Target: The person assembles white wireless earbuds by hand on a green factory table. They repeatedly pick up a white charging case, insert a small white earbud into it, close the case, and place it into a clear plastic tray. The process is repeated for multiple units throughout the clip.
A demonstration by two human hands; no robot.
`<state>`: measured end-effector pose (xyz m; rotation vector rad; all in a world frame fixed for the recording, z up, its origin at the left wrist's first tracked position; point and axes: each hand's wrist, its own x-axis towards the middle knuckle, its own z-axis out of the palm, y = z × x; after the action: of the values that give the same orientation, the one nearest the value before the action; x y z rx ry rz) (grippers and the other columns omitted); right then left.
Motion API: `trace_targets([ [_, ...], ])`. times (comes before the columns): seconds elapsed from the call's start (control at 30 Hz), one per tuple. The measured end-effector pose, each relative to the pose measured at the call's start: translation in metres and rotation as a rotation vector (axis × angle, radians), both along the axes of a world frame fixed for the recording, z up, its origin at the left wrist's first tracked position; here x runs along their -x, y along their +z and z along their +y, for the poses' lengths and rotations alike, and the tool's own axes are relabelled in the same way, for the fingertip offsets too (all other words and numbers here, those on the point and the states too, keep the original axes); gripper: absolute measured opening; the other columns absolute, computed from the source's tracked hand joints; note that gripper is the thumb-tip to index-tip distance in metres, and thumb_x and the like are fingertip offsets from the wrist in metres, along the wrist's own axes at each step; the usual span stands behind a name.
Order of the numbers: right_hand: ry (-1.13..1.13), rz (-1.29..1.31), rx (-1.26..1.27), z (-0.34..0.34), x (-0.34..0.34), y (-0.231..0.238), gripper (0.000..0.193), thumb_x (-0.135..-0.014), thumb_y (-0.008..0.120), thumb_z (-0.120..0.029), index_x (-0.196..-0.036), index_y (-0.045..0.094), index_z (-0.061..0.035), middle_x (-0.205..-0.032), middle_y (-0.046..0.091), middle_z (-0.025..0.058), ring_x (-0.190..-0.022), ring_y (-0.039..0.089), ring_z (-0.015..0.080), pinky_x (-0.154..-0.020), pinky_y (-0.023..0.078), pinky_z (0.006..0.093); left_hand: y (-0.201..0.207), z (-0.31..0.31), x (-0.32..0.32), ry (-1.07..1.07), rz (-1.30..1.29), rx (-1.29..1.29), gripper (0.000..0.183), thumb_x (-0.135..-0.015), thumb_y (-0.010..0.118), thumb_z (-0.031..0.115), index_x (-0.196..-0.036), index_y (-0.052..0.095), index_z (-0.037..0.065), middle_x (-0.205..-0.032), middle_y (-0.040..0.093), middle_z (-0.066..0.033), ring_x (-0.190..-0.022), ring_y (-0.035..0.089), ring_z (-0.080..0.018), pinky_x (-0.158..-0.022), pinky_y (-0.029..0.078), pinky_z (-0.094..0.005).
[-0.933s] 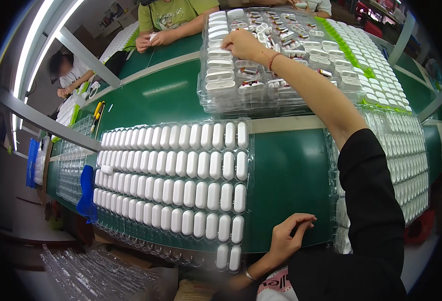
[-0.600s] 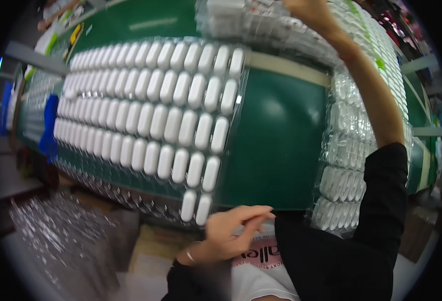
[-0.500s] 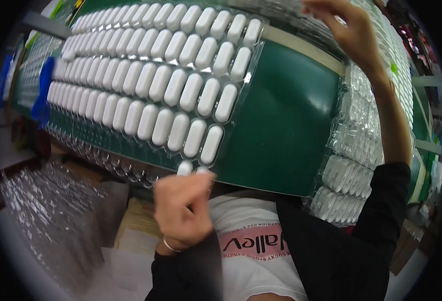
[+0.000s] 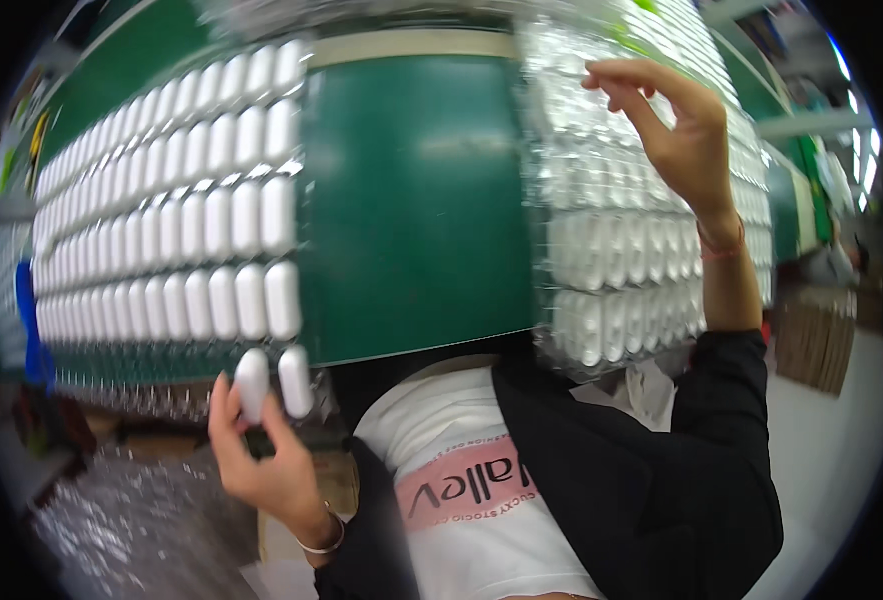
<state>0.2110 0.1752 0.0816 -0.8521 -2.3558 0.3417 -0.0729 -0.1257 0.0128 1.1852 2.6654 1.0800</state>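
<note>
My left hand (image 4: 266,465) is at the near edge of the left tray, thumb and fingers closed around a white oblong case (image 4: 251,385). A second white case (image 4: 294,382) sits just to its right. Beyond them, rows of matching white cases (image 4: 246,220) fill the clear plastic tray (image 4: 306,175). Over at the right, my right hand (image 4: 676,130) hovers above a clear plastic tray of whitish oblong pieces (image 4: 621,245). Its fingers are half bent, with a gap to the thumb, and nothing shows between them.
A green tabletop (image 4: 416,210) lies between the two trays, with a beige strip (image 4: 411,45) at its far side. Clear crinkled plastic (image 4: 131,520) is piled at the lower left. A blue strip (image 4: 31,325) hangs by the left tray. Brown cardboard (image 4: 811,340) stands at the far right.
The view has swung right, so the trays appear further left. My left hand has turned and its fingers now show around a case. My right hand is now over the right-hand tray.
</note>
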Motion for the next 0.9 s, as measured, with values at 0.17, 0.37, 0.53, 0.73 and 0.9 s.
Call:
trace_targets([
  [0.17, -0.342, 0.2, 0.191, 0.013, -0.082, 0.005, 0.016, -0.094, 0.061, -0.01, -0.103, 0.072, -0.003, -0.083, 0.072, 0.0011, -0.061, 0.054, 0.0043, -0.057, 0.042, 0.0191, 0.012, 0.027, -0.03, -0.059, -0.238, -0.583, 0.057, -0.084, 0.062, -0.014, -0.137, 0.039, -0.012, -0.116, 0.059, -0.0264, -0.101, 0.064, -0.0305, -0.09, 0.054, -0.0379],
  [0.37, -0.632, -0.179, 0.156, -0.016, -0.124, -0.019, 0.021, -0.088, 0.069, -0.024, -0.092, 0.072, -0.0045, -0.074, 0.069, 0.0083, -0.061, 0.06, 0.017, -0.058, 0.046, 0.0311, -0.001, 0.085, -0.088, -0.774, -0.722, -0.409, 0.065, -0.085, 0.061, -0.014, -0.143, 0.034, -0.007, -0.119, 0.059, -0.0217, -0.107, 0.063, -0.0264, -0.091, 0.053, -0.035],
  [0.53, -0.68, -0.417, 0.18, -0.033, -0.13, -0.03, 0.025, -0.083, 0.071, -0.029, -0.081, 0.067, -0.0041, -0.076, 0.061, 0.0094, -0.073, 0.059, 0.0242, -0.068, 0.047, 0.0355, 0.002, 0.091, -0.11, -0.87, -0.823, -0.451, 0.075, -0.086, 0.062, -0.012, -0.149, 0.021, -0.003, -0.116, 0.057, -0.0168, -0.106, 0.064, -0.0264, -0.089, 0.055, -0.0334],
  [0.73, -0.515, 0.031, 0.283, -0.039, -0.105, -0.021, 0.016, -0.086, 0.069, -0.017, -0.082, 0.064, -0.0016, -0.089, 0.068, 0.0078, -0.075, 0.063, 0.0113, -0.058, 0.048, 0.0273, -0.011, 0.104, -0.1, -0.723, -1.187, -0.366, 0.061, -0.088, 0.063, -0.006, -0.142, 0.035, -0.004, -0.117, 0.06, -0.0185, -0.108, 0.063, -0.0273, -0.093, 0.053, -0.0363],
  [0.9, -0.123, 0.179, 0.62, -0.062, -0.018, -0.021, 0.012, -0.086, 0.073, -0.007, -0.095, 0.066, -0.0006, -0.092, 0.067, 0.0032, -0.081, 0.064, 0.0076, -0.069, 0.055, 0.022, -0.025, 0.119, -0.091, -0.715, -1.331, -0.368, 0.05, -0.091, 0.064, 0.0, -0.135, 0.043, -0.005, -0.119, 0.06, -0.0194, -0.11, 0.063, -0.0292, -0.094, 0.052, -0.0377],
])
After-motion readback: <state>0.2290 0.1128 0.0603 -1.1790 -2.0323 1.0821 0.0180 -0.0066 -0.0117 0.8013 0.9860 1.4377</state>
